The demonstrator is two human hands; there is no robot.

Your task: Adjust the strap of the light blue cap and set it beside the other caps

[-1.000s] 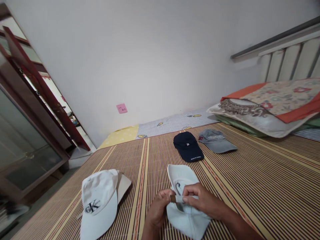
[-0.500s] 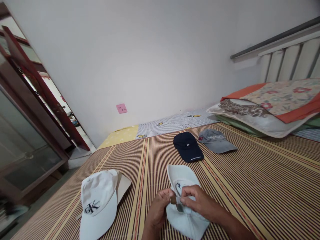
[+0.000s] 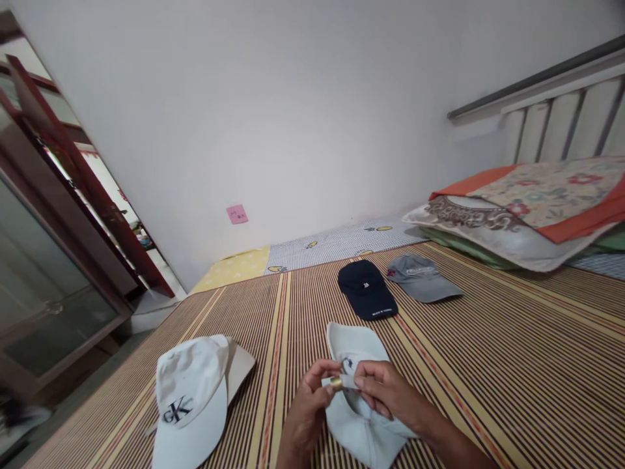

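Observation:
A pale white baseball cap [image 3: 361, 433] lies on the striped mat, its brim pointing away from me and a small dark logo on its front. Over its back opening, my left hand [image 3: 305, 407] pinches one end of the cap's strap, close to a brass-coloured buckle [image 3: 336, 383]. From the other side, my right hand [image 3: 388, 391] is closed on the strap [image 3: 348, 382], thumb against fingers. The strap runs between both hands through the buckle. Whether its end is tucked in, I cannot tell.
Left of my hands sits a white cap [image 3: 190, 404] with black letters, a beige cap [image 3: 241, 366] partly behind it. A navy cap [image 3: 366, 290] and a grey cap [image 3: 422, 279] lie further back. Pillows [image 3: 532, 208] are stacked at the right, near the wall [image 3: 312, 117].
The strap and buckle have been lifted and turned, so the brass face now shows brighter. My left fingers have shifted around the buckle, and my right fingers have curled more.

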